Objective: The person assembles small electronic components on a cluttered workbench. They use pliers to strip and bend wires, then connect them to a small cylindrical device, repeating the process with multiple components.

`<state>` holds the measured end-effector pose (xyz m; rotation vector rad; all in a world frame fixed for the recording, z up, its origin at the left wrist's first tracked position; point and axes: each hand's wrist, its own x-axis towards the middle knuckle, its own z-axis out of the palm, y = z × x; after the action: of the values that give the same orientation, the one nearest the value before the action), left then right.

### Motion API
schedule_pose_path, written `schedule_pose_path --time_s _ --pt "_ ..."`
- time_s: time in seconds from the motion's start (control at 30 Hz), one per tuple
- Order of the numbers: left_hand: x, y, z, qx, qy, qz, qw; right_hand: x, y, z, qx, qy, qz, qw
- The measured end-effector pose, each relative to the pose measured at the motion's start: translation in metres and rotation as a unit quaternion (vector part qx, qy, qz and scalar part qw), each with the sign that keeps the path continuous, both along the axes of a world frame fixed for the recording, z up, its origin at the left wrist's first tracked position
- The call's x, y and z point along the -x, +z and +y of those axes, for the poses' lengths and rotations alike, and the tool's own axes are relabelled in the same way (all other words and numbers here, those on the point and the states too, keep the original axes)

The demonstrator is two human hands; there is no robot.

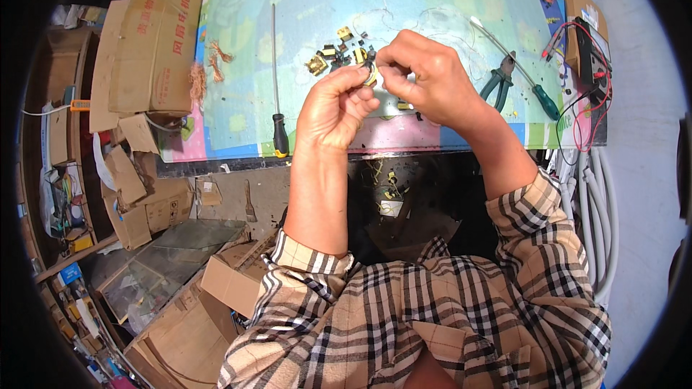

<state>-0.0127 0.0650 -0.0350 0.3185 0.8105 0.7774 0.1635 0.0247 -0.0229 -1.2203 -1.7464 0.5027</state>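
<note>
Beneath the left fingers [344, 82] and right fingers [401, 86] spreads the table [241, 101]; left of them, a black-handled screwdriver [280, 133]; right, green-handled pliers [507, 69]; just beyond, loose components [329, 52]. The left, nearly closed, pinch a small yellow component [373, 76]; the right curl beside it, hold unclear.

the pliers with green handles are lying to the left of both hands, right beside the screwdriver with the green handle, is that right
Not quite: the side is wrong. The head view shows the pliers lying to the right of both the left hand and the right hand, beside the green-handled screwdriver, as you say.
</note>
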Motion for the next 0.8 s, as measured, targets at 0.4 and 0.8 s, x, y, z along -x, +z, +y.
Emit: schedule_pose_path --time_s 0.4,0.8 --pt "0.0019 0.0022 0.001 0.029 0.01 -0.055 0.998 0.0032 0.0005 0.0016 0.109 0.008 0.169 0.98" --pt "0.001 0.0049 -0.0023 -0.108 -0.015 0.014 0.994 0.004 0.0036 -0.0009 0.085 -0.002 0.128 0.988"
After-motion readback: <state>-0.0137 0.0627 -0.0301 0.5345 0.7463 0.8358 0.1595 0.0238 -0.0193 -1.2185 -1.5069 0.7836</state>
